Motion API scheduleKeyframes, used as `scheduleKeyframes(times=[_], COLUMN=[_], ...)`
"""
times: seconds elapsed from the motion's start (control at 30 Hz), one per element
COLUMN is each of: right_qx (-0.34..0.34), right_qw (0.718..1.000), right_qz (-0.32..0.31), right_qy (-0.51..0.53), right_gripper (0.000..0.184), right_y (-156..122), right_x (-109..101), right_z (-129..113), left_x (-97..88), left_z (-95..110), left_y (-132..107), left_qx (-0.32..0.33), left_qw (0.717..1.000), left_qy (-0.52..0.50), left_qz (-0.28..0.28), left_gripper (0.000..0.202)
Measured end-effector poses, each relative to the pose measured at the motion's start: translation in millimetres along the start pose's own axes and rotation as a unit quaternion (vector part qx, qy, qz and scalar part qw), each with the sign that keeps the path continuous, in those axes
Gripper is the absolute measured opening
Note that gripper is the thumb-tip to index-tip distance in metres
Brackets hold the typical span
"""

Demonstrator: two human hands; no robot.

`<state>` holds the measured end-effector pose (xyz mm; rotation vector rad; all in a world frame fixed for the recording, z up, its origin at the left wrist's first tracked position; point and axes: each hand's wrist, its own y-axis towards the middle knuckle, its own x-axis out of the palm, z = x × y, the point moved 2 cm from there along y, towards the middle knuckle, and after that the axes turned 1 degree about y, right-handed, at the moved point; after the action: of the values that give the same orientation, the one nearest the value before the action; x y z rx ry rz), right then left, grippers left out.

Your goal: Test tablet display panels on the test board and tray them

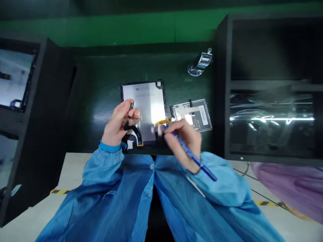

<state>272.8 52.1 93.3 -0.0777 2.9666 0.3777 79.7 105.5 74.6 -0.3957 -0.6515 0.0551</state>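
A display panel (143, 101) with a silvery back and black frame lies on the dark green bench in front of me. My left hand (119, 122) is closed over its left side, pinching the end of a black flex cable (136, 132) between thumb and fingers. The cable curves down to the panel's lower edge. In my right hand (185, 143), a slim blue pen-like tool (188, 150) is gripped at a slant. Its tip is blurred near the panel's lower right. Just above, an orange flex strip (164, 121) runs to a flat labelled module (194, 116) at the right.
A shiny curved metal object (201, 63) stands at the back right of the bench. Dark racks flank the bench: the left rack (47, 101) holds panels, the right rack (228, 101) holds glossy, film-like sheets. Pink-purple fabric (290, 188) shows at lower right.
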Motion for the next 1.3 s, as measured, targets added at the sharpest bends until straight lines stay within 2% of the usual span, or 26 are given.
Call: scheduleKeyframes(times=[0.03, 0.13, 0.27, 0.5, 0.67, 0.77, 0.83, 0.9, 0.97, 1.03, 1.1, 1.2, 1.3], right_qx=[0.014, 0.041, 0.080, -0.005, -0.035, -0.029, 0.003, 0.032, 0.024, -0.011, -0.044, -0.081, -0.067], right_qw=[1.000, 0.999, 0.997, 0.991, 0.983, 0.984, 0.989, 0.991, 0.991, 0.995, 0.988, 0.945, 0.907], right_qz=[-0.010, 0.019, -0.008, -0.050, -0.062, -0.057, -0.022, 0.049, 0.092, 0.045, -0.071, -0.252, -0.360], right_qy=[-0.004, -0.001, -0.022, -0.126, -0.168, -0.166, -0.149, -0.120, -0.092, -0.092, -0.128, -0.192, -0.205], right_gripper=[0.018, 0.029, 0.035, 0.037, 0.035, 0.035, 0.035, 0.034, 0.024, 0.006, 0.011, 0.014, 0.009], right_y=[-10, -27, -23, -18, -20, -22, -24, -22, -14, 0, 17, 35, 44], right_x=[12, 38, 52, 55, 59, 59, 53, 41, 27, 16, 13, 20, 26], right_z=[3, 16, 31, 29, 30, 31, 31, 29, 25, 22, 22, 24, 20], left_x=[-2.8, -6.9, -8.4, -15.7, -14.4, -12.5, -11.8, -11.5, -11.2, -10.4, -9.1, -6.8, -5.7], left_z=[-1, -3, -5, -7, -7, -6, -5, -4, -3, -3, -2, 0, 1], left_y=[2, 5, 3, 4, 5, 3, 2, 1, 0, -1, -2, -2, -2], left_qx=[-0.004, -0.014, -0.007, 0.012, 0.001, 0.002, 0.004, 0.004, -0.001, -0.010, -0.017, -0.017, -0.008], left_qw=[1.000, 0.999, 0.999, 0.999, 0.999, 0.999, 0.999, 0.999, 0.999, 0.999, 0.999, 0.999, 1.000], left_qy=[-0.014, -0.036, -0.030, -0.010, -0.028, -0.012, 0.002, 0.013, 0.020, 0.026, 0.028, 0.024, 0.016], left_qz=[0.014, 0.037, 0.024, -0.042, -0.046, -0.041, -0.036, -0.029, -0.026, -0.030, -0.034, -0.028, -0.021], left_gripper=[0.036, 0.028, 0.019, 0.020, 0.016, 0.016, 0.015, 0.015, 0.015, 0.016, 0.014, 0.008, 0.004])
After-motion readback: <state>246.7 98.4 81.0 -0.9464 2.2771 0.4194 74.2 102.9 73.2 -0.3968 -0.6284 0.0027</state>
